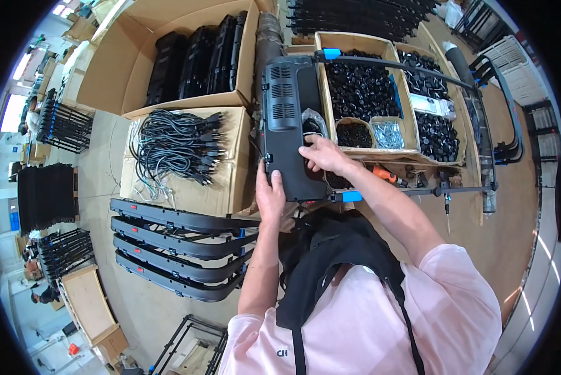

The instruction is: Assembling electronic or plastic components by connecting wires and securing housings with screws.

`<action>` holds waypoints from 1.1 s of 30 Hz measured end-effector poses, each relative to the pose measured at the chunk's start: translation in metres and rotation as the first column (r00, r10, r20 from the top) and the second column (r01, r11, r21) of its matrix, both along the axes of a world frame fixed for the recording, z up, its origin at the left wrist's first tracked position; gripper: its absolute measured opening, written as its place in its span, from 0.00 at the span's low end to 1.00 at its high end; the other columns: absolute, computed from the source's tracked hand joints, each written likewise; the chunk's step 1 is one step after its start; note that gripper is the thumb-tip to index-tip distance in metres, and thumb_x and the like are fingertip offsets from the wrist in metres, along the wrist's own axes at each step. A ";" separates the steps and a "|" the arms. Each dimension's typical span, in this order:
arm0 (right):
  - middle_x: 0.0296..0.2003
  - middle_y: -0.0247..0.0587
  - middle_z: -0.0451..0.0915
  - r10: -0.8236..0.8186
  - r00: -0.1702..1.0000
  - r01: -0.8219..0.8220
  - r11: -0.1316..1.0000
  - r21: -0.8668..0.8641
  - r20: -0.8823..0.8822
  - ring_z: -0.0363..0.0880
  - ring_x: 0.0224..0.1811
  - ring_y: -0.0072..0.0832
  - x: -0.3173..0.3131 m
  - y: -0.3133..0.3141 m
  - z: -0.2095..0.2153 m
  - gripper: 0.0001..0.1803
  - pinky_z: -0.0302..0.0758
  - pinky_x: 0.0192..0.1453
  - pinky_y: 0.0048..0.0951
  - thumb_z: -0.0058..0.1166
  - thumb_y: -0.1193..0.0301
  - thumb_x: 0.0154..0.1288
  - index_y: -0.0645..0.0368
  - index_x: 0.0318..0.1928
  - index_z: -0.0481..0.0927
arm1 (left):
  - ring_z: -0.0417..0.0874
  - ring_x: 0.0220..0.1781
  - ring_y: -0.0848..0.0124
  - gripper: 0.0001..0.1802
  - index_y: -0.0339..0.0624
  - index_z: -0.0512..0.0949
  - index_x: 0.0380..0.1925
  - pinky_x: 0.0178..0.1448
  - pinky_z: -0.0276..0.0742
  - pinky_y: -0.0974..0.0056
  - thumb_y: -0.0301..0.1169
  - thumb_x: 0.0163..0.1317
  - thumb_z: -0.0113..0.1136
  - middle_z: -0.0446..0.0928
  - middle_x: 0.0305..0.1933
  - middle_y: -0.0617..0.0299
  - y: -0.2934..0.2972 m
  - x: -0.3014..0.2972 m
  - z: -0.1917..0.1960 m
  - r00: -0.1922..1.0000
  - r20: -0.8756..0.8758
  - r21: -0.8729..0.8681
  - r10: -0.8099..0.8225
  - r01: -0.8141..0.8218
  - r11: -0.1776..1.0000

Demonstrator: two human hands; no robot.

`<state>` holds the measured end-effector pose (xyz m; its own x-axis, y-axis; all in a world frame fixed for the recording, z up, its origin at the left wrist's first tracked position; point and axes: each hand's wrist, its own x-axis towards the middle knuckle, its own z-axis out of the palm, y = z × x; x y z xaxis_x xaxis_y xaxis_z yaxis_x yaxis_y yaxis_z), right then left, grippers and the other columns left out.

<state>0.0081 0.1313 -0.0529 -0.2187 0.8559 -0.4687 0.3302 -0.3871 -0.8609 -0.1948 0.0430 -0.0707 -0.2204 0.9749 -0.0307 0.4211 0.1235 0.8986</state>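
Now left hand [270, 195] grips black panel [288, 128] lower edge; right hand [323, 154] closed on its side (vents up top).

Pink short-sleeved shirt, black apron

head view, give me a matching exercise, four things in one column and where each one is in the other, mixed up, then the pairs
Things:
1. black vented housing
2. bundle of black cables
3. curved black bars
4. bag of silver screws

Places:
A. stacked in a row on the floor, left of the person's left arm
B. in the box of small black parts, above the right hand
C. on top of a closed cardboard box
D. under both hands, the left hand at its lower edge

Pairs: 1-D, 2-C, 3-A, 4-B
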 end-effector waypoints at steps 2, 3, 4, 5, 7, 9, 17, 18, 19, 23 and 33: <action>0.43 0.45 0.87 0.037 0.999 -0.036 0.998 0.049 -0.020 0.85 0.34 0.27 0.027 0.004 0.011 0.33 0.84 0.37 0.30 0.57 0.58 0.76 0.69 0.71 0.71 | 0.77 0.72 0.49 0.31 0.31 0.63 0.76 0.75 0.70 0.53 0.36 0.80 0.53 0.74 0.71 0.38 -0.003 -0.006 0.000 1.000 -0.013 0.024 0.012 -0.011 1.000; 0.45 0.44 0.87 0.023 0.998 -0.019 0.997 0.071 -0.061 0.84 0.36 0.24 0.045 0.003 0.012 0.31 0.84 0.41 0.29 0.56 0.60 0.77 0.67 0.71 0.71 | 0.78 0.69 0.48 0.30 0.31 0.65 0.75 0.74 0.71 0.53 0.35 0.79 0.55 0.76 0.68 0.38 -0.006 -0.010 0.001 0.991 -0.109 0.092 0.077 -0.067 0.993; 0.45 0.42 0.87 -0.006 0.992 0.012 0.998 0.054 -0.122 0.83 0.38 0.22 0.059 0.000 0.025 0.28 0.83 0.43 0.27 0.55 0.62 0.78 0.66 0.70 0.72 | 0.80 0.66 0.48 0.30 0.31 0.66 0.74 0.72 0.73 0.52 0.33 0.78 0.57 0.77 0.66 0.38 -0.014 -0.017 0.000 0.967 -0.203 0.168 0.152 -0.119 0.979; 0.44 0.39 0.86 -0.077 0.977 0.088 0.995 0.050 -0.197 0.83 0.38 0.21 0.090 -0.009 0.031 0.26 0.83 0.43 0.26 0.54 0.63 0.79 0.66 0.68 0.74 | 0.81 0.62 0.49 0.26 0.31 0.70 0.69 0.68 0.75 0.52 0.31 0.76 0.59 0.79 0.62 0.39 -0.021 -0.006 0.012 0.948 -0.254 0.210 0.190 -0.138 0.968; 0.42 0.38 0.86 -0.171 0.974 0.182 0.981 0.066 -0.145 0.82 0.37 0.21 0.161 -0.037 0.047 0.23 0.81 0.40 0.24 0.53 0.63 0.80 0.65 0.66 0.77 | 0.83 0.54 0.52 0.17 0.32 0.77 0.56 0.61 0.78 0.52 0.28 0.71 0.63 0.81 0.53 0.43 -0.044 0.024 0.038 0.966 -0.243 0.237 0.084 -0.025 0.971; 0.40 0.37 0.86 -0.201 0.971 0.207 0.977 0.040 -0.129 0.82 0.34 0.19 0.201 -0.067 0.060 0.22 0.77 0.34 0.22 0.53 0.60 0.80 0.65 0.61 0.80 | 0.84 0.48 0.54 0.08 0.34 0.81 0.43 0.55 0.80 0.53 0.27 0.68 0.65 0.82 0.45 0.47 -0.080 0.036 0.053 0.942 -0.221 0.198 -0.254 0.298 0.934; 0.34 0.35 0.88 -0.009 0.969 -0.106 0.889 -0.446 -0.248 0.82 0.29 0.17 0.259 -0.193 0.020 0.16 0.76 0.29 0.20 0.57 0.60 0.77 0.61 0.48 0.87 | 0.83 0.45 0.49 0.05 0.42 0.85 0.40 0.52 0.79 0.49 0.29 0.67 0.65 0.83 0.41 0.52 -0.075 0.168 -0.065 0.749 -0.305 -0.190 -0.589 0.558 0.808; 0.34 0.35 0.88 -0.045 0.970 -0.077 0.875 -0.479 -0.238 0.81 0.29 0.17 0.257 -0.202 -0.002 0.16 0.76 0.29 0.20 0.57 0.61 0.77 0.61 0.47 0.87 | 0.82 0.47 0.48 0.07 0.42 0.86 0.42 0.54 0.79 0.48 0.29 0.66 0.66 0.82 0.42 0.51 -0.055 0.181 -0.080 0.796 -0.337 -0.016 -0.503 0.530 0.848; 0.34 0.35 0.88 -0.048 0.972 -0.072 0.872 -0.484 -0.231 0.81 0.29 0.17 0.255 -0.209 -0.021 0.16 0.76 0.29 0.20 0.57 0.61 0.77 0.61 0.47 0.87 | 0.81 0.48 0.47 0.09 0.42 0.86 0.44 0.54 0.78 0.46 0.29 0.65 0.67 0.82 0.42 0.51 -0.039 0.190 -0.095 0.807 -0.334 0.001 -0.487 0.517 0.856; 0.33 0.35 0.87 -0.265 0.961 0.173 0.793 -0.584 -0.076 0.81 0.28 0.19 0.239 -0.209 -0.086 0.15 0.75 0.27 0.20 0.59 0.61 0.76 0.60 0.46 0.87 | 0.78 0.58 0.42 0.22 0.45 0.83 0.57 0.63 0.77 0.42 0.30 0.60 0.70 0.79 0.55 0.45 0.005 0.210 -0.129 0.760 -0.380 -0.121 -0.527 0.524 0.843; 0.41 0.46 0.86 -0.951 0.243 0.656 0.305 -0.690 -0.189 0.86 0.36 0.32 0.236 -0.141 -0.227 0.14 0.83 0.38 0.34 0.57 0.62 0.79 0.58 0.54 0.78 | 0.78 0.65 0.39 0.32 0.48 0.76 0.62 0.63 0.82 0.42 0.34 0.56 0.76 0.73 0.64 0.40 0.025 0.241 -0.133 0.532 -0.374 -0.548 -0.760 0.534 0.644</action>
<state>0.2442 -0.0096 -0.2799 0.1733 0.4488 -0.8766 -0.7887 -0.4699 -0.3965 0.0463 0.0676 -0.2033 0.3833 0.7923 -0.4747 0.8804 -0.1582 0.4470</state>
